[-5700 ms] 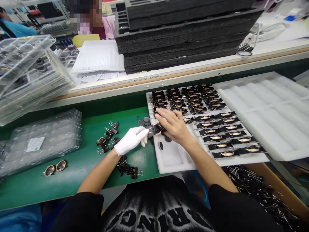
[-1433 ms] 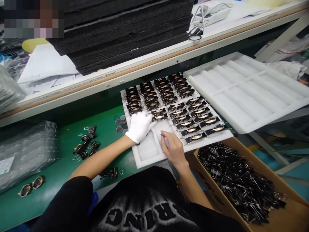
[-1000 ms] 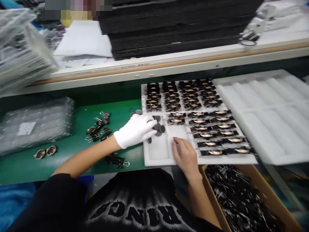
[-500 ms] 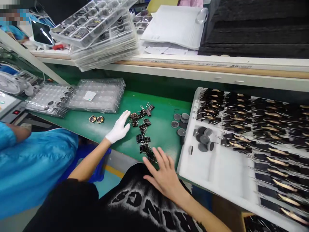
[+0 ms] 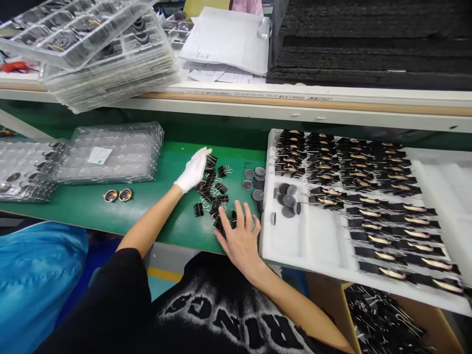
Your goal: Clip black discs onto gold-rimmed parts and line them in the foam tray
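Observation:
My left hand [image 5: 192,170], in a white glove, rests at the left edge of a loose group of black binder clips [image 5: 221,187] on the green table [image 5: 173,216]. Its fingers are stretched out and seem to touch the upper clips. My right hand [image 5: 241,238] is bare, with fingers spread over the near end of the same clips. Neither hand visibly grips anything. Right of the clips lie several grey round discs [image 5: 249,174]. Two gold-rimmed round pieces [image 5: 118,195] lie to the left.
At the right stands a white tray [image 5: 324,250] with rows of clipped black pieces [image 5: 372,201] and more discs [image 5: 288,200]. Clear plastic trays [image 5: 125,157] sit at the left. A shelf edge [image 5: 228,101] crosses above. Below right is a box of clips [image 5: 383,319].
My left hand has moved forward along the clips, and my right hand has moved a little over their near end. The clips have been pushed closer together. The view has turned right.

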The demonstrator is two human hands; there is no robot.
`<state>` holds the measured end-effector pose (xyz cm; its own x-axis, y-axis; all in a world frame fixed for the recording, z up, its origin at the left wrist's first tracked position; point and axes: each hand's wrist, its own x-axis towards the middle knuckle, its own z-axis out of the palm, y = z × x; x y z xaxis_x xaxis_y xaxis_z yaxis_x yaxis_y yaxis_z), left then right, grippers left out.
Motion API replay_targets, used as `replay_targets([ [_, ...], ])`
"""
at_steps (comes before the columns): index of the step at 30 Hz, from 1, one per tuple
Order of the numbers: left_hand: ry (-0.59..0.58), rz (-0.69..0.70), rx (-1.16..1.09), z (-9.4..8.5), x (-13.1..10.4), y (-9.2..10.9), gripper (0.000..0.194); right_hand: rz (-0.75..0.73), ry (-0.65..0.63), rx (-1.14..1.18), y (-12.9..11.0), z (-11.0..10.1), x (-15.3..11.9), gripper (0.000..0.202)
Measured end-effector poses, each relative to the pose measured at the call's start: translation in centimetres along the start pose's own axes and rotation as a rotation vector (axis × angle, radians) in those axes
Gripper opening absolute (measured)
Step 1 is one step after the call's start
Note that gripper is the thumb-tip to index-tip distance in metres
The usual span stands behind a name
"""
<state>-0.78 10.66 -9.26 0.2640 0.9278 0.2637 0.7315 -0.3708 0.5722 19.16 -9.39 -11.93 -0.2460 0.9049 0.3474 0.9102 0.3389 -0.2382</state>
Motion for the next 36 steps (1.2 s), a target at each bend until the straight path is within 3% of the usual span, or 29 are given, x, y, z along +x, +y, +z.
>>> replay_targets([
  [3, -0.178, -0.007, -0.147, 0.4, 2.8, 0.4, 0.077, -0.042, 0.016, -0.013, -0.3, 0.4, -0.2, 0.07],
  [6, -0.373, 0.083, -0.253, 1.2, 2.7, 1.8, 0.079, 0.028, 0.059, -0.056, -0.1, 0.8, 0.0, 0.064],
  [8, -0.402, 0.153, -0.291, 1.2, 2.0, 2.6, 0.075, 0.063, 0.082, -0.069, 0.1, 0.9, 0.0, 0.062],
  [11, -0.151, 0.167, -0.193, -0.9, -0.1, 2.2, 0.067, 0.041, 0.137, -0.07, 0.3, 0.9, -0.8, 0.058],
  [14, 0.164, 0.101, 0.119, -4.8, -4.3, -0.2, 0.048, -0.023, 0.202, -0.029, 0.6, 1.3, -2.4, 0.062],
  [16, 0.34, -0.023, 0.374, -7.7, -8.4, -2.7, 0.037, -0.036, 0.221, 0.037, 0.8, 1.7, -3.2, 0.066],
  [19, 0.572, -0.363, 0.675, -11.6, -14.8, -7.0, 0.032, 0.006, 0.222, 0.127, 1.0, 2.4, -3.6, 0.071],
  [21, 0.596, -0.531, 0.766, -13.5, -17.9, -9.5, 0.044, 0.015, 0.224, 0.157, 0.9, 2.6, -3.3, 0.072],
  [24, 0.357, -0.605, 0.744, -14.6, -19.9, -11.3, 0.065, -0.001, 0.224, 0.145, 0.5, 2.6, -2.9, 0.068],
  [27, 0.165, -0.505, 0.712, -12.8, -19.0, -10.3, 0.061, 0.011, 0.2, 0.091, 0.0, 2.3, -2.7, 0.059],
  [30, 0.096, -0.349, 0.681, -8.9, -16.7, -7.2, 0.057, 0.003, 0.196, 0.064, -0.2, 1.3, -2.7, 0.049],
  [33, -0.006, -0.188, 0.63, -5.0, -13.6, -3.9, 0.055, -0.074, 0.184, 0.112, 0.6, -1.1, -2.5, 0.041],
  [36, -0.081, -0.062, 0.592, -2.3, -9.8, -1.9, 0.056, -0.139, 0.14, 0.111, 2.7, -4.4, -1.2, 0.035],
])
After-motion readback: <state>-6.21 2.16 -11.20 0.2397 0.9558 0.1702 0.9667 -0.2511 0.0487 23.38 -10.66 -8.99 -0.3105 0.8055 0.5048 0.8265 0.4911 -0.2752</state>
